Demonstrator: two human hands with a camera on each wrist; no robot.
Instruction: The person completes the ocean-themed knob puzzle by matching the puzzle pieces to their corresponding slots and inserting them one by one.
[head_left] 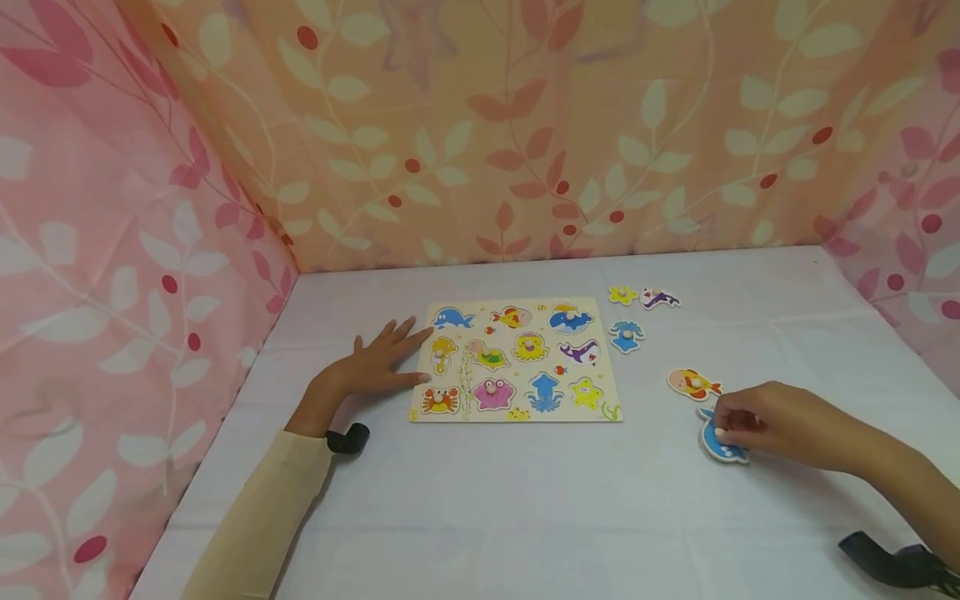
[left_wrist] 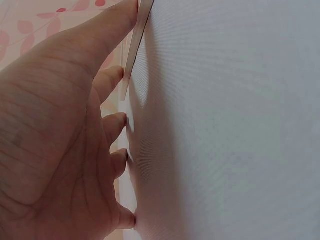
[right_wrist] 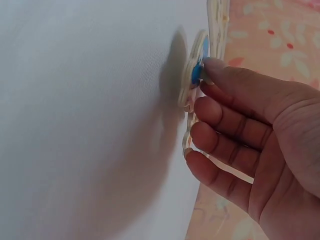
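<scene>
My right hand [head_left: 787,425] pinches the small knob of a blue dolphin-shaped puzzle piece [head_left: 711,442] between thumb and forefinger. In the right wrist view this piece [right_wrist: 187,87] shows edge-on, with a shadow on the white cloth beside it; the other fingers are loosely bent. My left hand [head_left: 378,362] lies with fingers spread at the left edge of a wooden sea-animal puzzle board [head_left: 517,419]. Its thumb and a fingertip touch the board's edge, also visible in the left wrist view. Several knobbed pieces sit in the board, including a crab [head_left: 440,402] and a pink shell [head_left: 493,395].
Right of the board lie a loose yellow starfish piece [head_left: 622,295], a purple whale piece [head_left: 662,298], a blue squid piece [head_left: 627,337] and a red-yellow fish piece [head_left: 693,384]. White cloth [head_left: 510,508] covers the table. Patterned curtains [head_left: 480,167] enclose its back and sides.
</scene>
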